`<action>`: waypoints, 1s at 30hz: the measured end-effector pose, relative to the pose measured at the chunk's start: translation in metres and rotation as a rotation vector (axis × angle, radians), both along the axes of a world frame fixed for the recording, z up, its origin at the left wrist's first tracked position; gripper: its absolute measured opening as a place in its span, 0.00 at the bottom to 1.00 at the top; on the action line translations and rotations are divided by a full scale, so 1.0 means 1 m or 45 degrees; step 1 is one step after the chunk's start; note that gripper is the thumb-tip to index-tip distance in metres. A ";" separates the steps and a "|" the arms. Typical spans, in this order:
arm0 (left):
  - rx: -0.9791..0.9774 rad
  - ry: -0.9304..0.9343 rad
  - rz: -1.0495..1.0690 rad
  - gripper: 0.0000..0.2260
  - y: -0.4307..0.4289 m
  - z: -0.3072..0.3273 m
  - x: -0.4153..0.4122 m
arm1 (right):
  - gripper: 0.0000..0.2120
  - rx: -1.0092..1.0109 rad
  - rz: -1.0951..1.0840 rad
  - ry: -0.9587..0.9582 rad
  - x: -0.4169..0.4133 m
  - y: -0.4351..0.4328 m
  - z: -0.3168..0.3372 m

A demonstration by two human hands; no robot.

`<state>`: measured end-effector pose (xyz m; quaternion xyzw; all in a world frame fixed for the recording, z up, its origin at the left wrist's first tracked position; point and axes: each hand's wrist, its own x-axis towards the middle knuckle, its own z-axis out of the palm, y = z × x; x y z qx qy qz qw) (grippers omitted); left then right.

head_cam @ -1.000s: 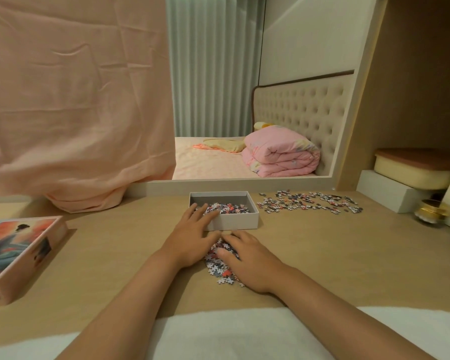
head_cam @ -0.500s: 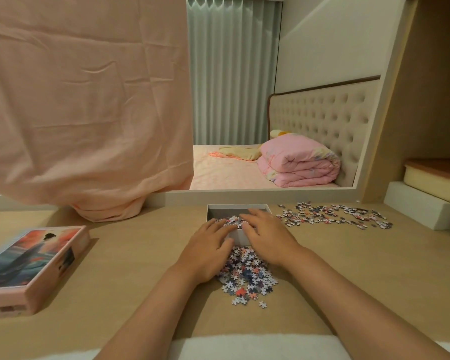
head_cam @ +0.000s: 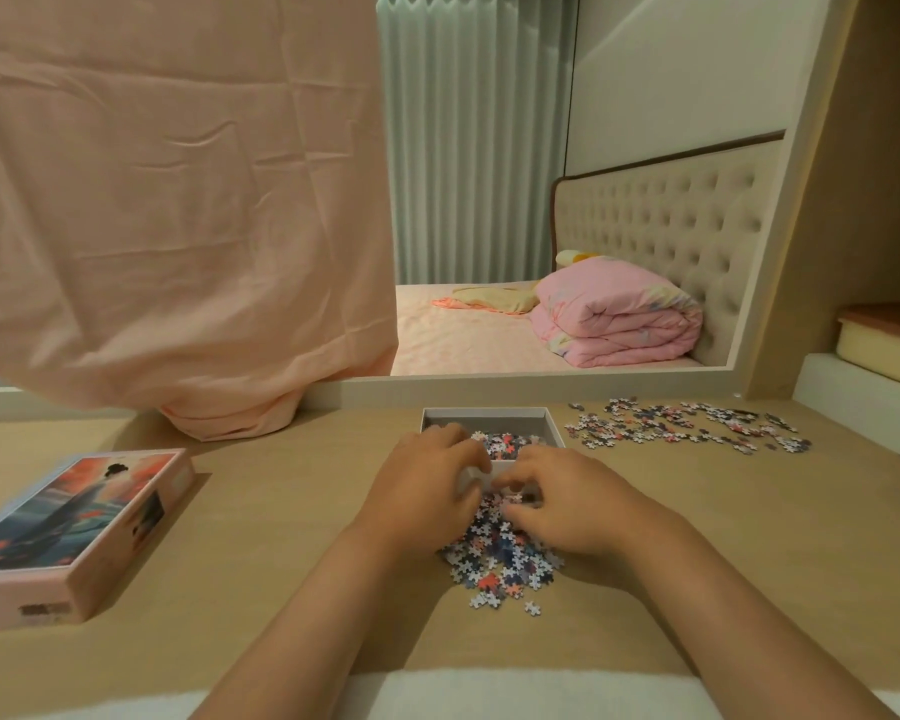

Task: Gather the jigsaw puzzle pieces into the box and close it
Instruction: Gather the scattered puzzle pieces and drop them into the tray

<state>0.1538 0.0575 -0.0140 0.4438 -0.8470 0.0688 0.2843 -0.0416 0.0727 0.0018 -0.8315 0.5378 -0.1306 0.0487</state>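
The open grey-lined box [head_cam: 485, 411] sits at the desk's far middle with puzzle pieces in the box [head_cam: 505, 442]. A loose pile of pieces [head_cam: 500, 563] lies just in front of it. My left hand [head_cam: 417, 496] is at the box's near wall, its fingers curled over the rim. My right hand [head_cam: 567, 506] lies on the far end of the pile, fingers curled into the pieces beside the box. More scattered pieces [head_cam: 687, 424] are spread to the right of the box. The pink picture lid [head_cam: 68, 517] lies at the left.
A pink cloth [head_cam: 178, 200] hangs over the mirror at the back left and bunches onto the desk. White and cream containers [head_cam: 863, 407] stand on the right. A white towel [head_cam: 489, 693] lies along the near edge.
Both hands went from the pile up over the box, then drew back to its near wall and the pile. The camera has shifted, so the box looks more central.
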 end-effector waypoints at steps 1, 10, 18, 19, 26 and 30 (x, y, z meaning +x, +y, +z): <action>0.052 -0.019 -0.040 0.10 0.002 0.000 -0.001 | 0.21 0.075 0.002 0.078 -0.001 0.001 -0.001; 0.359 -0.145 -0.074 0.15 0.002 -0.017 -0.005 | 0.11 0.280 -0.018 -0.137 0.002 -0.002 -0.012; 0.376 0.026 -0.151 0.08 -0.002 -0.013 -0.003 | 0.04 0.304 -0.109 -0.473 0.000 -0.001 -0.014; 0.398 0.078 -0.170 0.07 -0.003 -0.012 -0.002 | 0.04 0.329 -0.122 -0.543 0.000 -0.003 -0.014; 0.443 0.391 -0.157 0.04 -0.027 0.020 0.000 | 0.04 0.293 -0.142 -0.780 0.000 -0.027 0.022; 0.420 0.459 -0.095 0.03 -0.051 0.037 -0.004 | 0.04 0.127 -0.202 -0.843 0.005 -0.049 0.035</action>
